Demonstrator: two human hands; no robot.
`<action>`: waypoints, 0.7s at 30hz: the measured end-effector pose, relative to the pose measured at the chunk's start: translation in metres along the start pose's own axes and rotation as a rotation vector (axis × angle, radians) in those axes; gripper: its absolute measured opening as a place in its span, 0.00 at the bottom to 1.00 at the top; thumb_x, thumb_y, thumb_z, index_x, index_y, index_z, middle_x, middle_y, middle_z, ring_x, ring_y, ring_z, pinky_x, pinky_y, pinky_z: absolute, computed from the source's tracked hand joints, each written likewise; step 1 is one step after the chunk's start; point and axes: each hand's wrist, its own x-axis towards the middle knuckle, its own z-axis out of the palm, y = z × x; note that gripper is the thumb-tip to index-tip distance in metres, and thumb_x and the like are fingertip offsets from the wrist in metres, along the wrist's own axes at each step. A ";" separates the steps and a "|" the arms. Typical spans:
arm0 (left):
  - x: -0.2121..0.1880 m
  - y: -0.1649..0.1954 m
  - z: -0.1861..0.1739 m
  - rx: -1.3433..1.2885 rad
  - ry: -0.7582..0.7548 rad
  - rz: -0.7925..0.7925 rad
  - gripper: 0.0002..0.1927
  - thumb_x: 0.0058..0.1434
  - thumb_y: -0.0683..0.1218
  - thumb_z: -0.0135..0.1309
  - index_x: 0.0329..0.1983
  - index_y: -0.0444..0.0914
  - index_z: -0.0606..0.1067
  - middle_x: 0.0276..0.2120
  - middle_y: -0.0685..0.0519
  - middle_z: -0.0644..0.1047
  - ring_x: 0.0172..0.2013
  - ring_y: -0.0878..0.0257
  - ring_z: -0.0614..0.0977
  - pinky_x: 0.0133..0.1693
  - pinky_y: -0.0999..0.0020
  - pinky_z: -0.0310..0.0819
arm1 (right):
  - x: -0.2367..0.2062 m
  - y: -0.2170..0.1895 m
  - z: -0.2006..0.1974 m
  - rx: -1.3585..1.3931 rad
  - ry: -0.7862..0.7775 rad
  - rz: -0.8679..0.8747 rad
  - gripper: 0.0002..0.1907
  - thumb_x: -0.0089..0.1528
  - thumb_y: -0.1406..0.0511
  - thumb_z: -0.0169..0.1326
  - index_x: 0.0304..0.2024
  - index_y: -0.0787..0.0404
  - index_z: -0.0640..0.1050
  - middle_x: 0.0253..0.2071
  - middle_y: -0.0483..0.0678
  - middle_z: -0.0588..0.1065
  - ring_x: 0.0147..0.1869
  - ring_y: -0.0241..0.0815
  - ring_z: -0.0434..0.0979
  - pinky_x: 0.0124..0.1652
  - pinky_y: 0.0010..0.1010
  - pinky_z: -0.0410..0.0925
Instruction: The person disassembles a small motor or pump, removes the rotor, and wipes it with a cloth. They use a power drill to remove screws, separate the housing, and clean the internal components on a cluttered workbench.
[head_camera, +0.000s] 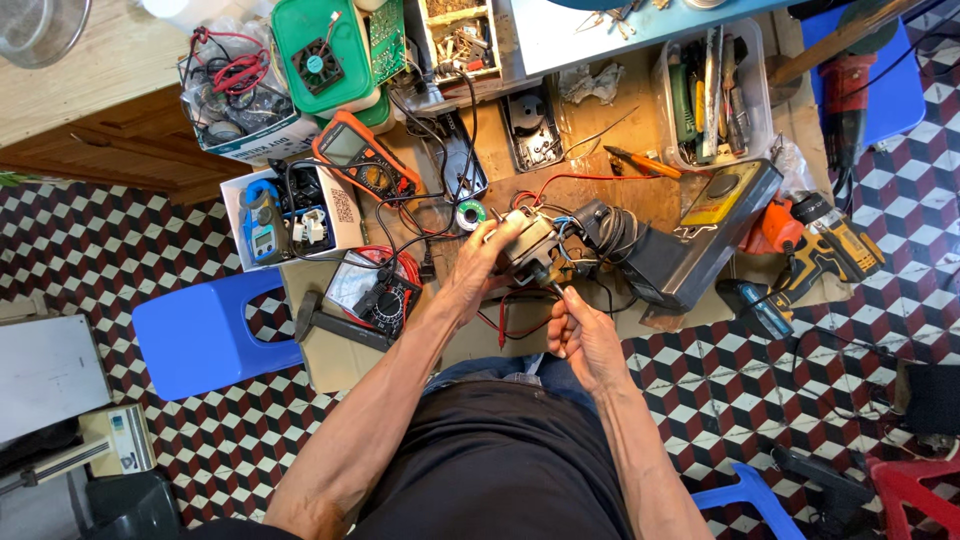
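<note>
- The left hand (478, 262) grips a small grey electrical part (530, 243) above the cardboard-covered bench (520, 160), fingers wrapped around its body.
- The right hand (585, 335) pinches a thin tool (556, 285) against the part's underside.
- It looks rigid and light; its trailing wires (570, 180) seem delicate, so the casing is the safest hold.
- Count: one part, two meters (355, 155), one drill (830, 245).

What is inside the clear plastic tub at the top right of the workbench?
The clear tub holds upright hand tools, among them a green-handled one and metal shafts. Whatever lies at its bottom is covered by them.
</note>
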 end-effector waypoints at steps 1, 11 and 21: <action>0.002 0.000 0.003 -0.032 0.067 -0.028 0.37 0.56 0.67 0.58 0.61 0.41 0.72 0.47 0.49 0.76 0.43 0.60 0.78 0.41 0.55 0.77 | -0.002 -0.001 0.000 -0.045 -0.002 -0.011 0.20 0.68 0.51 0.51 0.34 0.61 0.75 0.22 0.47 0.74 0.23 0.38 0.73 0.24 0.25 0.65; 0.030 0.011 0.014 -0.397 0.315 -0.198 0.16 0.57 0.55 0.62 0.45 0.44 0.80 0.40 0.51 0.82 0.38 0.56 0.82 0.37 0.49 0.80 | -0.002 -0.001 0.006 -0.342 -0.020 -0.150 0.25 0.70 0.49 0.44 0.41 0.65 0.77 0.32 0.52 0.79 0.33 0.38 0.79 0.35 0.26 0.71; 0.027 0.013 0.007 -0.264 0.310 -0.030 0.16 0.60 0.51 0.63 0.46 0.38 0.81 0.39 0.53 0.81 0.38 0.63 0.82 0.39 0.62 0.82 | 0.004 0.004 0.007 -0.372 -0.047 -0.174 0.26 0.70 0.51 0.44 0.47 0.69 0.78 0.41 0.53 0.81 0.44 0.39 0.80 0.44 0.29 0.71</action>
